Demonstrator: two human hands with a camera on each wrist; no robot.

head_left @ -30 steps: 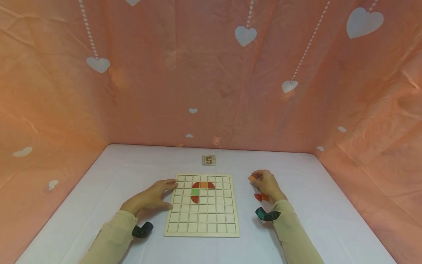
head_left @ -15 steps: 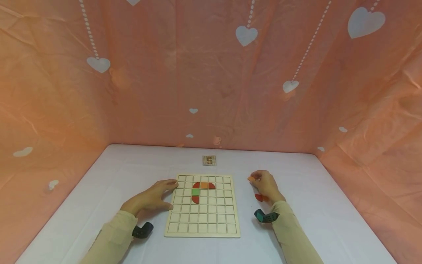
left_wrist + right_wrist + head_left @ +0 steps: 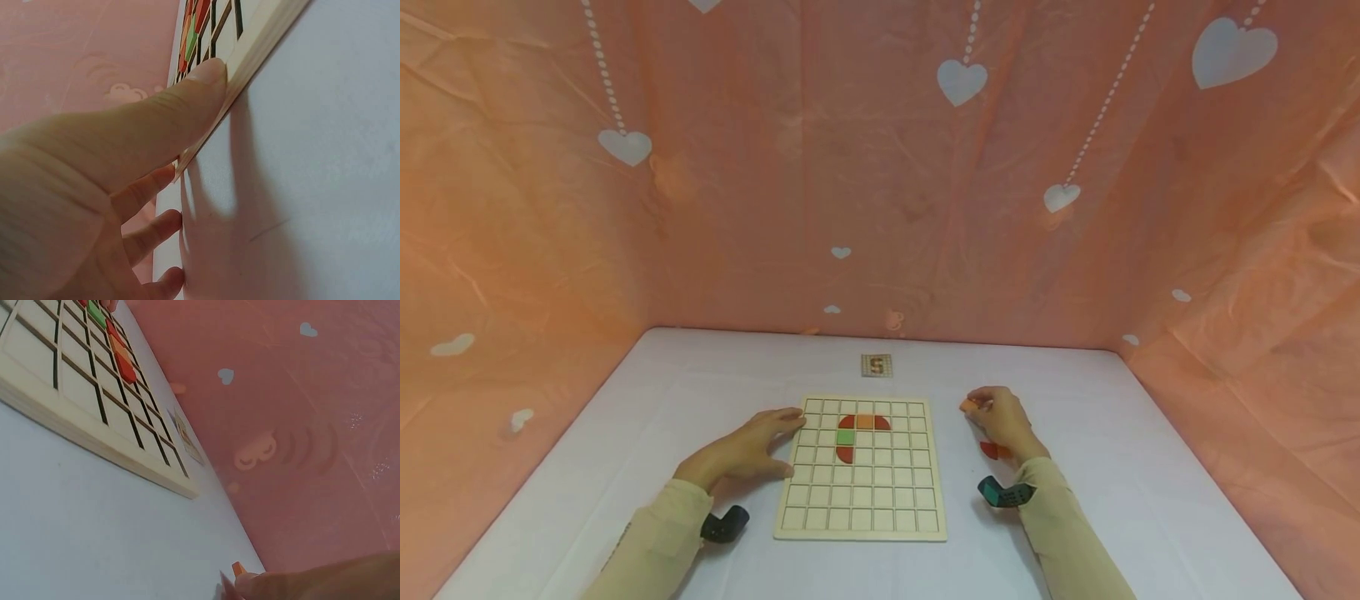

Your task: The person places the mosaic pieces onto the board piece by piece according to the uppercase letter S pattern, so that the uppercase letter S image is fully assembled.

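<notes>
A pale wooden grid board (image 3: 861, 535) lies on the white table. Several tiles sit in its upper cells: an orange square (image 3: 865, 422), a green square (image 3: 846, 437) and rounded red pieces, including one red quarter-round (image 3: 845, 455). My left hand (image 3: 745, 451) rests at the board's left edge, thumb and fingers spread; in the left wrist view the thumb (image 3: 187, 103) touches the rim. To the right of the board, my right hand (image 3: 1003, 419) pinches an orange tile (image 3: 968, 406), mostly covered by the fingers. Under that hand lies a loose red piece (image 3: 988, 450), with an orange one partly hidden beside it.
Behind the board lies a small card (image 3: 877, 365) with a brown figure on a grid. A pink-orange curtain (image 3: 880, 192) with white hearts closes in the table's back and sides. Each wrist carries a dark device, such as the right wrist camera (image 3: 1006, 492).
My right hand has shifted very slightly left with the orange tile, covering more of the loose orange piece below. My left hand stays at the board's edge.
</notes>
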